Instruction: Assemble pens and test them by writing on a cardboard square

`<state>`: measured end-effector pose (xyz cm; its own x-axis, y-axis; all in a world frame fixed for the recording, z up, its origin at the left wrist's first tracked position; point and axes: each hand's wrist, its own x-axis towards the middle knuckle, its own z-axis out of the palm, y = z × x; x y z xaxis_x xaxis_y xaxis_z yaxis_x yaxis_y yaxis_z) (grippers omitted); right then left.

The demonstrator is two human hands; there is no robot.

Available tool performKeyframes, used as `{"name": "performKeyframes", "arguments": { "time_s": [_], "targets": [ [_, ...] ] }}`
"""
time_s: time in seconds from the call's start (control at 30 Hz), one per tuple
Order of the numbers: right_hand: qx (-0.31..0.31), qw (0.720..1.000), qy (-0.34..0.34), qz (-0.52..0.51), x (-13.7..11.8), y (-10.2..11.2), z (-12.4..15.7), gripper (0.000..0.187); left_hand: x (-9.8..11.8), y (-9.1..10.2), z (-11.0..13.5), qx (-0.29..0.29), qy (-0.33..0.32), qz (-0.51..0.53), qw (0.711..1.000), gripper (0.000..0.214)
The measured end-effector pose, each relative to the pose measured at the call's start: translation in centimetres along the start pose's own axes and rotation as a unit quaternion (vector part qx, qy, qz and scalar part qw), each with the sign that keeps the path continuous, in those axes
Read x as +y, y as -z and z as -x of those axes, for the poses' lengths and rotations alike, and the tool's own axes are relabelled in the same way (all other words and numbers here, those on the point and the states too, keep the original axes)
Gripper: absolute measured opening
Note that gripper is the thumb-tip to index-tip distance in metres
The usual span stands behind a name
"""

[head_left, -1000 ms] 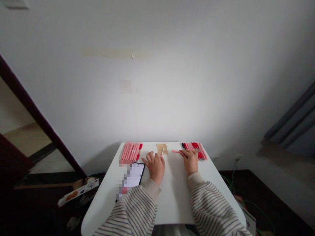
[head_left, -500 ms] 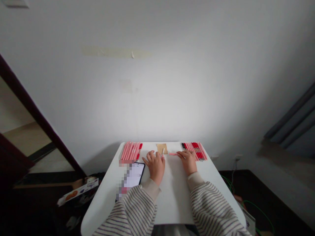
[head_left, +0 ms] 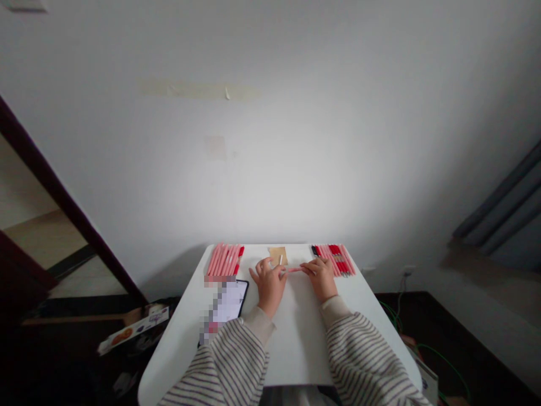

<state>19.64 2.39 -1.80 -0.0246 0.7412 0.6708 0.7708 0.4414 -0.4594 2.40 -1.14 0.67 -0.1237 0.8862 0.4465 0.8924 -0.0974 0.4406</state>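
A slim pink pen (head_left: 295, 269) lies level between my two hands, just above or on the white table. My right hand (head_left: 322, 278) pinches its right end with fingers bunched together. At its left end my left hand (head_left: 270, 286) has thumb and forefinger closed, while its other fingers are spread; a small pinkish bit shows at these fingertips, too small to name. A thin white stick (head_left: 280, 260) rises just beyond the left fingertips, in front of a tan paper square (head_left: 276, 253).
Pink pens with red parts (head_left: 224, 259) lie in a row at the back left of the table (head_left: 296, 344). Another row of pink, red and black pens (head_left: 336, 259) is at the back right. A phone (head_left: 228, 307) lies beside my left forearm. A wall stands behind.
My right hand has moved slightly left with the pink pen, and my left hand has shifted a little right. The gap between the pen and my left fingertips has closed.
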Motion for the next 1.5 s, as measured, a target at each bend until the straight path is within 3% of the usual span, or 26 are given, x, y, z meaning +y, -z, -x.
{"name": "performKeyframes", "arguments": {
  "time_s": [0.2, 0.93, 1.23, 1.5],
  "targets": [
    [0.001, 1.0, 0.015, 0.01, -0.15, -0.13, 0.03, 0.016, 0.11, 0.1, -0.1, -0.021, 0.012, 0.008, 1.0, 0.01],
    [-0.022, 0.999, 0.026, -0.013, 0.13, -0.32, 0.05, 0.015, -0.11, -0.22, -0.11, -0.019, 0.005, 0.023, 1.0, 0.009],
    [-0.064, 0.998, -0.006, 0.019, -0.19, -0.04, 0.24, 0.021, 0.17, 0.07, -0.06, -0.02, 0.01, 0.011, 1.0, 0.008],
    [-0.042, 0.999, -0.03, 0.019, -0.21, 0.14, 0.15, 0.019, 0.24, 0.26, 0.02, 0.002, 0.004, 0.006, 1.0, 0.011]
  ]
}}
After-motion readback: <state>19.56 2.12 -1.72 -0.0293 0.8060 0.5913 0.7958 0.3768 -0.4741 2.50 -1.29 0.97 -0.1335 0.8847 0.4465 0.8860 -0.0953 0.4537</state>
